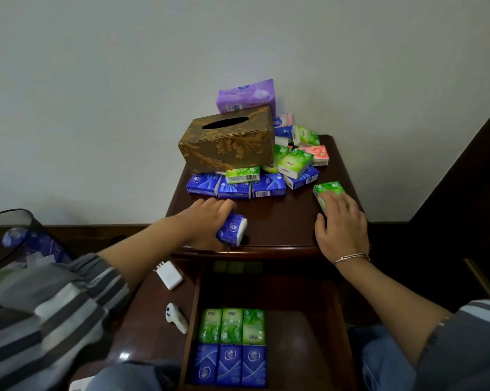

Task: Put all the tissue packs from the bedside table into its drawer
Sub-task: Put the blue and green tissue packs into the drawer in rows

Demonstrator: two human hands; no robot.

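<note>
Head: blue, green tissue packs [235,191]

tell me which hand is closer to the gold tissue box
Left. The left hand, holding a blue pack, is in front of the gold tissue box. The right hand lies on a green pack, farther off near the right edge of the table.

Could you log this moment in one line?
left hand grips blue pack | right hand rests on green pack | drawer open, six packs inside
</note>
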